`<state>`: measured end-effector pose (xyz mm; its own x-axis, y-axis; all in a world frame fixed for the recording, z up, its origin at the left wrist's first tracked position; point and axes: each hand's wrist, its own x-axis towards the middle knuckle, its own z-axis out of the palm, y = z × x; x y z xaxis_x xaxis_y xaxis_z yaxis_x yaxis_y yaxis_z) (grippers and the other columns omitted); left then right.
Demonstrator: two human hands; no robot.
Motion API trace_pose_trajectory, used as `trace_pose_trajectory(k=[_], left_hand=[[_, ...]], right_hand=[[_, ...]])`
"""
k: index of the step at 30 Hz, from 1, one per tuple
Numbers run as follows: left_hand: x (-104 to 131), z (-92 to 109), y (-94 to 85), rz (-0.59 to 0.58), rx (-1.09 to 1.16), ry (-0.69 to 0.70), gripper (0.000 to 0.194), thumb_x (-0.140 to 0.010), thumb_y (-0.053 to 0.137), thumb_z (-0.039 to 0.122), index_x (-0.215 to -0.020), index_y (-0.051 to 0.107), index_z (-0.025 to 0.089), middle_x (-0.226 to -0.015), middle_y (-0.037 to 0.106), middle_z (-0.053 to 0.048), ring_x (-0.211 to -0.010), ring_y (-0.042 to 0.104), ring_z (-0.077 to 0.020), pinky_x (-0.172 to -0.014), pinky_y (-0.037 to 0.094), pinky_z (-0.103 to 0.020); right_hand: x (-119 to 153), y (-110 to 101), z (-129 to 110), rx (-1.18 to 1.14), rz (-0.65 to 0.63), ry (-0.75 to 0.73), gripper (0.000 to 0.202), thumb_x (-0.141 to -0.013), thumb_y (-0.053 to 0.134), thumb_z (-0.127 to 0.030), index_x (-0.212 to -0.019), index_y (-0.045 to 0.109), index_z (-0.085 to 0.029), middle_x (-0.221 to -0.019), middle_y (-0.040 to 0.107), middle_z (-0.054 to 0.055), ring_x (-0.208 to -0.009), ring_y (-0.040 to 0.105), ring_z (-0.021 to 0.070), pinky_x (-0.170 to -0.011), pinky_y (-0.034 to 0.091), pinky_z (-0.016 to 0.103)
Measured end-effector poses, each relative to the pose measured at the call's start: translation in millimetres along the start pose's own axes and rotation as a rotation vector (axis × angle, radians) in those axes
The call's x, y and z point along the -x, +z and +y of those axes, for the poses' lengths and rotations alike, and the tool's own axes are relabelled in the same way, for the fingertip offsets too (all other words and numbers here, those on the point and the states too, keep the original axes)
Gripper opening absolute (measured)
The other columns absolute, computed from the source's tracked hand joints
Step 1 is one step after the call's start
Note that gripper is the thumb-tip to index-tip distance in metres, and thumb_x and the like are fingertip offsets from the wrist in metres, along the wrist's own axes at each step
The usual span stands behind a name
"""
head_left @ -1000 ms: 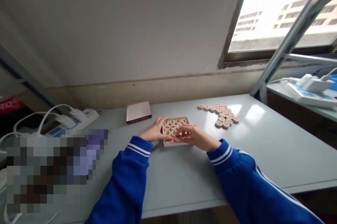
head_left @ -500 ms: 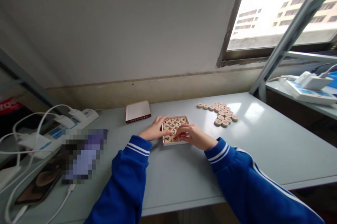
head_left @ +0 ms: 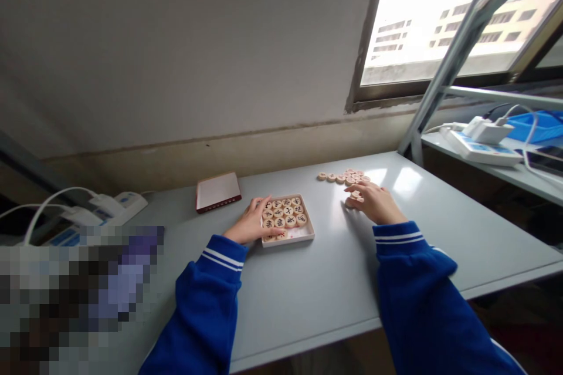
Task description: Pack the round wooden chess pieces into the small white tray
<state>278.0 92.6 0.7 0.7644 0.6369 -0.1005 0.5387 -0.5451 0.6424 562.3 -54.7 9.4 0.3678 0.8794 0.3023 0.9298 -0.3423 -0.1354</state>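
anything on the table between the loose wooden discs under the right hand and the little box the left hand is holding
Nothing visible: between the loose discs under the right hand and the box at the left hand lies bare table.

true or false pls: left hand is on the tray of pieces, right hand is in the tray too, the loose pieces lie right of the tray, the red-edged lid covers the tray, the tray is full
1. The left hand rests against the tray of round pieces. True.
2. The right hand is in the tray too. False: it lies on the loose pieces out on the table, apart from the tray.
3. The loose pieces lie to the right of the tray. True.
4. The red-edged lid covers the tray. False: it lies on the table behind and left of the tray, which is uncovered.
5. The tray is full. False: its near right part shows bare bottom.
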Motion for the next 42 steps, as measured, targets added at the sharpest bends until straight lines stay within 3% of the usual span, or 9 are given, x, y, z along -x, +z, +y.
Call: trace_pose_trajectory(k=[3,7,11,16,28,34,38,42], left_hand=[[-0.4,0.3,0.2,0.004,0.008,0.01,0.107,-0.054,0.066,0.059,-0.137,0.019,0.009,-0.134,0.023,-0.017,-0.129,0.026,-0.0304,-0.109,0.02,-0.038],[-0.9,-0.8,0.5,0.02,0.029,0.016,0.102,-0.056,0.066,0.057,-0.136,0.021,0.011,-0.134,0.024,-0.016,-0.129,0.026,-0.0307,-0.109,0.02,-0.04],[-0.3,-3.4,-5.0,-0.011,0.07,0.042,0.095,-0.059,0.065,0.055,-0.136,0.024,0.017,-0.134,0.026,-0.013,-0.13,0.024,-0.0293,-0.11,0.018,-0.039],[0.3,-6.0,-12.6,-0.065,0.118,0.071,0.089,-0.064,0.062,0.054,-0.136,0.025,0.015,-0.134,0.027,-0.013,-0.132,0.022,-0.0275,-0.11,0.016,-0.036],[-2.2,-8.8,-11.2,-0.05,0.141,0.088,0.086,-0.063,0.064,0.048,-0.134,0.029,0.016,-0.133,0.029,-0.012,-0.13,0.025,-0.0274,-0.11,0.016,-0.037],[-2.8,-9.7,-10.9,-0.043,0.145,0.086,0.086,-0.062,0.066,0.048,-0.134,0.03,0.017,-0.133,0.03,-0.012,-0.13,0.026,-0.0272,-0.11,0.017,-0.037],[-1.6,-8.3,-11.3,-0.045,0.143,0.075,0.089,-0.061,0.066,0.049,-0.134,0.029,0.017,-0.133,0.03,-0.012,-0.129,0.026,-0.0268,-0.11,0.018,-0.036],[-0.6,-7.1,-12.2,-0.05,0.146,0.062,0.088,-0.06,0.066,0.051,-0.134,0.03,0.02,-0.133,0.03,-0.01,-0.129,0.026,-0.0273,-0.11,0.019,-0.036]], right_hand=[[0.5,-0.1,-12.9,-0.117,0.04,-0.093,0.019,-0.074,0.062,-0.031,-0.091,0.065,-0.026,-0.101,0.062,0.005,-0.095,0.055,0.0241,-0.077,0.042,0.04],[4.5,1.0,-62.1,-0.454,-0.112,-0.463,0.02,-0.078,0.06,-0.029,-0.097,0.065,-0.025,-0.098,0.062,0.004,-0.088,0.056,0.0163,-0.077,0.043,0.031],[4.3,7.6,-108.3,-0.448,-0.253,-0.703,0.021,-0.077,0.06,-0.021,-0.096,0.067,-0.027,-0.093,0.061,0.003,-0.086,0.055,0.0147,-0.078,0.042,0.028],[-4.5,11.6,-125.9,-0.399,-0.259,-0.809,0.03,-0.071,0.065,-0.016,-0.1,0.066,-0.027,-0.091,0.059,0.004,-0.085,0.053,0.0161,-0.079,0.042,0.028],[-10.3,28.5,-122.0,-0.562,-0.259,-0.787,0.023,-0.066,0.069,-0.016,-0.089,0.069,-0.023,-0.088,0.055,0.004,-0.085,0.052,0.0156,-0.081,0.043,0.029],[-14.9,14.0,-117.6,-0.662,-0.287,-0.756,0.021,-0.065,0.071,-0.025,-0.085,0.069,-0.02,-0.089,0.054,0.005,-0.09,0.051,0.0169,-0.084,0.042,0.032],[-25.7,-4.4,-88.0,-0.715,-0.319,-0.646,0.026,-0.072,0.064,-0.038,-0.09,0.066,-0.018,-0.095,0.054,0.005,-0.086,0.052,0.014,-0.079,0.044,0.028],[-32.8,-3.6,-43.7,-0.448,-0.261,-0.416,0.022,-0.074,0.06,-0.038,-0.086,0.064,-0.02,-0.09,0.058,0.004,-0.084,0.053,0.0155,-0.077,0.044,0.03]])
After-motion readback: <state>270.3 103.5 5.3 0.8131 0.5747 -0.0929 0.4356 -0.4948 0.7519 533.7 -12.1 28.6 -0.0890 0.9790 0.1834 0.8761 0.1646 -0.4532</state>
